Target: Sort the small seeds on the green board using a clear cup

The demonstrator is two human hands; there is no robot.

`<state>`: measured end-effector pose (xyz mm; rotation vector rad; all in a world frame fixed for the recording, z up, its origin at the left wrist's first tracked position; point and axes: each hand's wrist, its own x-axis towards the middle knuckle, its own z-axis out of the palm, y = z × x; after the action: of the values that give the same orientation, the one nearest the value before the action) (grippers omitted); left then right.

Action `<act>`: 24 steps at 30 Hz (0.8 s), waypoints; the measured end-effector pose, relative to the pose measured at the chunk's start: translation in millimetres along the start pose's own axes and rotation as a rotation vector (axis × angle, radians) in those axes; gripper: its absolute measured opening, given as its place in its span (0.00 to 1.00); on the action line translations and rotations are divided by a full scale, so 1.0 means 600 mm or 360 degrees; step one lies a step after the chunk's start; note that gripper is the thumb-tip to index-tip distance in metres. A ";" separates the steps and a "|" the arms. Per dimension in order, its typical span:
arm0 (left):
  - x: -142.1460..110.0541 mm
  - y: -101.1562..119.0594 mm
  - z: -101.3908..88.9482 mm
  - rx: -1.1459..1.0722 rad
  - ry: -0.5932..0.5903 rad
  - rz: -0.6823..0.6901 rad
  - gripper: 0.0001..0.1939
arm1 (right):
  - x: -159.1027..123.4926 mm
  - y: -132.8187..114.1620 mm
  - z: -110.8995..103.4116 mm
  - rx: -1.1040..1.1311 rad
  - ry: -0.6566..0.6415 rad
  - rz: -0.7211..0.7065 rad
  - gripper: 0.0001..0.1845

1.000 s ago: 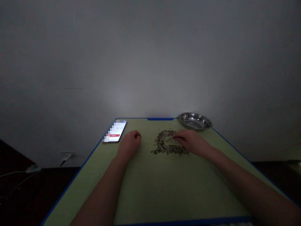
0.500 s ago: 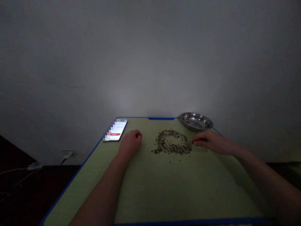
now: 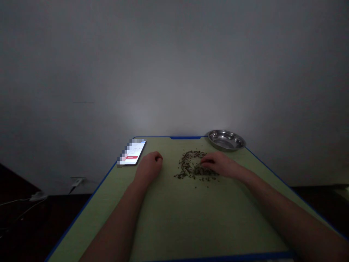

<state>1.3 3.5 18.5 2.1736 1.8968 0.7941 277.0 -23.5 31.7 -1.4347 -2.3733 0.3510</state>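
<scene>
A loose pile of small dark seeds or grains lies on the far half of a green table with a blue rim. My right hand rests on the right part of the pile, palm down, fingers together and reaching left into the grains. My left hand sits on the table to the left of the pile, curled into a loose fist; nothing shows in it. A shallow steel bowl stands at the far right corner, behind my right hand.
A lit phone lies face up near the far left corner. The table stands against a plain grey wall. A wall socket and white cables are on the dark floor to the left.
My right hand went from the pile out to the right beside it, then came back left onto the grains, and the pile's shape has shifted. My left hand stayed put.
</scene>
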 end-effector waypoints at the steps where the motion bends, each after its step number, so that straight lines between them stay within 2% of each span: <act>1: 0.000 -0.001 0.001 -0.0001 0.0001 0.0005 0.12 | 0.008 -0.002 0.004 -0.0028 0.0029 -0.0010 0.11; 5: 0.000 -0.002 0.002 -0.0007 -0.0006 0.0005 0.12 | 0.034 0.000 0.012 -0.0151 0.0154 -0.0013 0.12; 14: 0.000 0.000 0.001 -0.0003 -0.0016 -0.0007 0.12 | 0.058 0.017 -0.011 -0.0220 0.0391 0.0009 0.11; 20: 0.001 0.000 0.001 -0.0007 -0.0034 -0.0016 0.12 | 0.065 0.027 0.013 -0.0389 0.0369 -0.0008 0.12; 24: 0.001 0.001 0.000 0.0000 -0.0017 -0.0011 0.12 | 0.043 0.015 0.022 -0.0412 0.0339 -0.0083 0.12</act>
<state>1.7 3.8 18.6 2.1657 1.8985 0.7797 268.0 3.0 20.6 -1.4338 -2.3387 -0.1227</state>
